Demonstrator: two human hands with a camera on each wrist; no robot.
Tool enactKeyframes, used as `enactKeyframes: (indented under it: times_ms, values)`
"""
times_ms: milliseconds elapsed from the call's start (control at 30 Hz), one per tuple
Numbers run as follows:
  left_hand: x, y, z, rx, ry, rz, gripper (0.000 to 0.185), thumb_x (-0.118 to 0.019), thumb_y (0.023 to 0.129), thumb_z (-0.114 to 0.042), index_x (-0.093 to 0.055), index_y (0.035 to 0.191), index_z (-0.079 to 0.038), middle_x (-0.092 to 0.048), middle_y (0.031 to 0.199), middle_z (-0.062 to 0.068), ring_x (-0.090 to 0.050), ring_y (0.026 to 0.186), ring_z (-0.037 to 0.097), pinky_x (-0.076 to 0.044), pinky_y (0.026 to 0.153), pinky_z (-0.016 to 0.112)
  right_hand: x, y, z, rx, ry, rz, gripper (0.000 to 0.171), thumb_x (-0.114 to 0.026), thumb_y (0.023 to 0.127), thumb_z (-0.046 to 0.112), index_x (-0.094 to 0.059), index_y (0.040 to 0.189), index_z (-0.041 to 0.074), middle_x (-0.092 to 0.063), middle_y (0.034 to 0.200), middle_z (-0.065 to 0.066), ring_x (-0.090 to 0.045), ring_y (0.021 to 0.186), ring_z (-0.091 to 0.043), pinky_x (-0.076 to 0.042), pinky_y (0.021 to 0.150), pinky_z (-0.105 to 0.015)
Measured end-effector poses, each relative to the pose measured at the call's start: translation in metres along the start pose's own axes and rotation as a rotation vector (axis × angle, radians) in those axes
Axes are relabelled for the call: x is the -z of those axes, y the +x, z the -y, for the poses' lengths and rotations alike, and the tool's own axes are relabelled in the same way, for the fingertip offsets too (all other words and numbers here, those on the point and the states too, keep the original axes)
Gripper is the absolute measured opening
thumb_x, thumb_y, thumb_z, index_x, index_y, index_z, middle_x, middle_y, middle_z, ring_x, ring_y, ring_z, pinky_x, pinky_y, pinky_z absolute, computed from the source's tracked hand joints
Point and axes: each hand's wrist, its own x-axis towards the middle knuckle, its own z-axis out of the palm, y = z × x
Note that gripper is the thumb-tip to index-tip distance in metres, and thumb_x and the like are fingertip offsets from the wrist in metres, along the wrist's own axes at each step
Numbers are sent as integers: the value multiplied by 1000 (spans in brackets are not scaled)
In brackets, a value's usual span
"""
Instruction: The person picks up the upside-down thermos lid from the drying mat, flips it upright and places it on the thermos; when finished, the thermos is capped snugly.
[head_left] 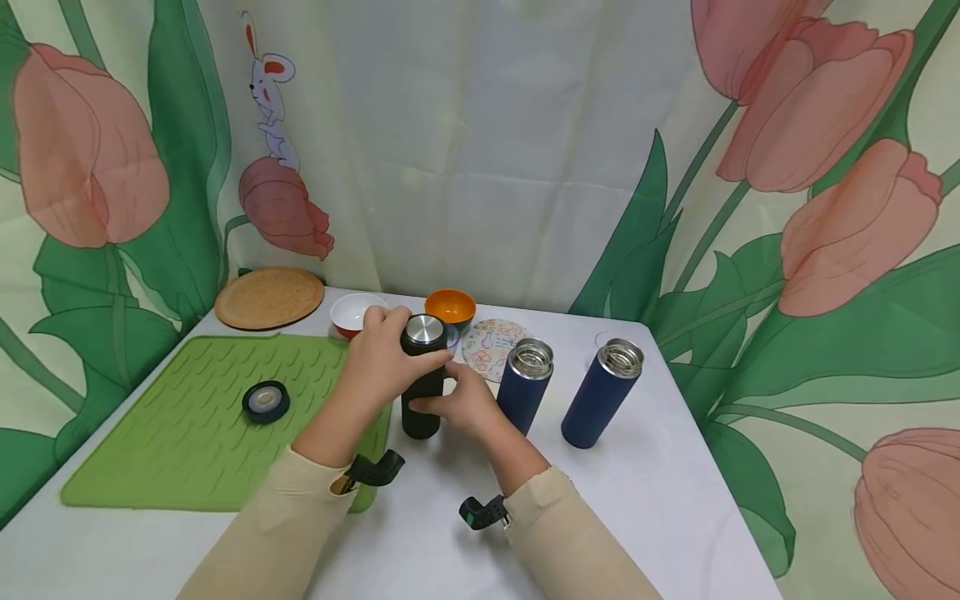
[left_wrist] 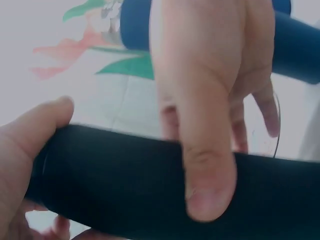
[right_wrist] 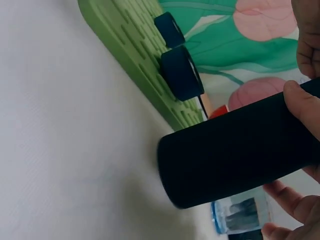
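Note:
A black flask stands upright on the white table, just past the green mat's right edge. My left hand curls round its top, where a silver-topped cap sits. My right hand grips the flask's body from the right. In the left wrist view the black flask lies across the frame, with my left thumb on one side and my right hand's thumb across it. The right wrist view shows the flask's lower body with my right thumb on it.
Two open dark blue flasks stand just right of my hands. A dark lid lies on the green ribbed mat. Behind are a white bowl, an orange bowl, a patterned coaster and a cork disc.

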Motion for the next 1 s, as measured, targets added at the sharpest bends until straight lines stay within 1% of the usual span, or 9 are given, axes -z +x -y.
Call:
enactKeyframes:
  times_ms: [100,233,400,533,667,800,867,933,1000]
  values:
    - [4,6,5,-47,-15,63,69,-82,85,-63,-61,125,-12,-52,118,16,-64,88,32,-55,72,42,2,0,1,3,-7,3,69,-93,82,39,-66,142,20,-69,143,-2,-59,138,-30,-49,114,-56]
    - [11,11,12,-83,-31,119,69,-83,85,-60,-61,130,-13,-54,119,15,-62,91,31,-54,74,41,2,1,4,33,-25,6,70,-93,82,36,-65,144,19,-67,145,-4,-58,140,-31,-48,115,-56]
    - [17,13,17,-88,-42,164,71,-83,86,-58,-61,137,-15,-53,122,15,-62,94,30,-53,77,42,-3,1,4,54,-31,-13,70,-93,82,35,-65,145,20,-67,146,-4,-56,143,-31,-48,115,-55]
    - [14,12,18,-55,-47,164,75,-83,85,-61,-59,139,-15,-52,123,15,-62,94,31,-54,77,41,-6,0,0,54,-9,-22,67,-92,84,35,-65,144,23,-67,145,-1,-56,143,-30,-49,115,-55]
    - [11,9,16,-27,-63,139,75,-84,84,-60,-59,139,-15,-51,126,16,-62,94,32,-56,77,43,-8,-2,-1,73,5,-28,69,-90,86,35,-63,148,24,-67,145,-1,-57,142,-30,-48,114,-55]
    - [7,7,15,-7,-72,114,79,-84,84,-62,-59,140,-13,-48,136,20,-65,97,35,-57,80,47,-11,-9,-1,109,-30,-61,69,-85,90,36,-59,151,21,-62,147,-9,-55,141,-34,-48,113,-59]
    - [5,5,16,4,-65,98,82,-83,84,-64,-58,140,-10,-46,141,22,-66,101,38,-58,84,50,-11,-15,1,107,-42,-74,72,-81,92,38,-53,156,19,-57,151,-13,-53,144,-36,-46,114,-62]
    - [2,2,16,20,-63,82,82,-83,84,-65,-59,138,-7,-44,145,22,-66,104,40,-58,87,52,-10,-24,4,80,-24,-72,78,-77,94,39,-45,161,17,-51,157,-17,-50,146,-38,-44,115,-64]
    - [0,-1,17,38,-84,75,81,-83,84,-63,-58,137,-7,-42,147,21,-65,107,40,-57,90,53,-7,-34,7,46,-2,-67,82,-75,95,39,-38,165,17,-47,161,-17,-48,149,-39,-42,117,-66]
